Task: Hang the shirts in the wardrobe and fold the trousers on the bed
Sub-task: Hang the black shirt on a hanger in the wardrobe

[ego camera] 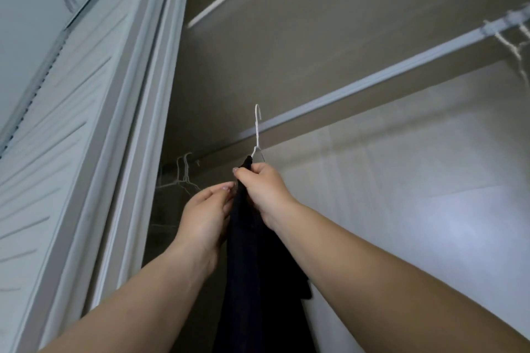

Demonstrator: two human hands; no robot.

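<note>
both arms raised, left hand [208,213], right hand [265,190] pinching

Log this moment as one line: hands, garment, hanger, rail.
left hand: holds dark garment | right hand: grips garment top at white hanger | hook: not yet on rail

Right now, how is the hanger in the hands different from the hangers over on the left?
The held hanger carries a dark shirt; the left hangers look bare. The held hanger's hook is free in the air, gripped by the right hand with the left hand on the shirt, while the left hangers hang by themselves, untouched. Both are thin white wire.
</note>
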